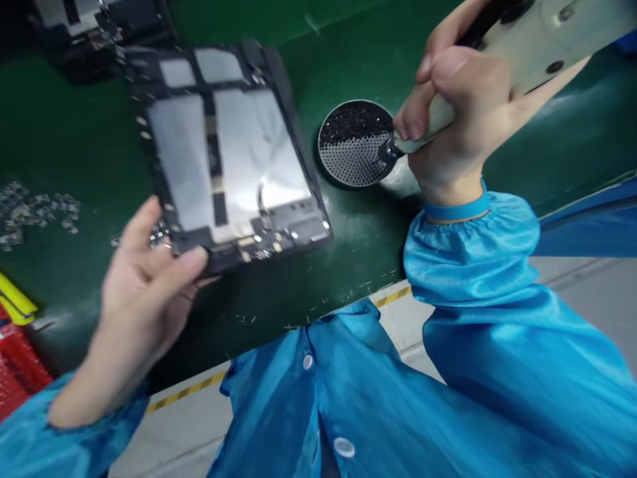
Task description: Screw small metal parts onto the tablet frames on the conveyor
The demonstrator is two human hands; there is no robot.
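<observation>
My left hand (149, 285) grips the lower left corner of an opened tablet (253, 139), thumb on top and fingers at the side. The tablet has a black frame, silvery panels and small circuit parts along its lower edge. In my right hand (458, 113) is a pale electric screwdriver (557, 50), my fingers wrapped round its front end. Its tip reaches the right rim of a round screw tray (351, 162); whether it touches a screw I cannot make out. Dark tiny screws (355, 123) fill the far half of the tray's perforated face.
Another opened device (99, 26) lies at the back left. Small metal parts (37, 212) are heaped on the green mat (279, 292) at the left, near a yellow object (17, 299) and a red one (20, 365). Tiny scraps lie along the table's front edge.
</observation>
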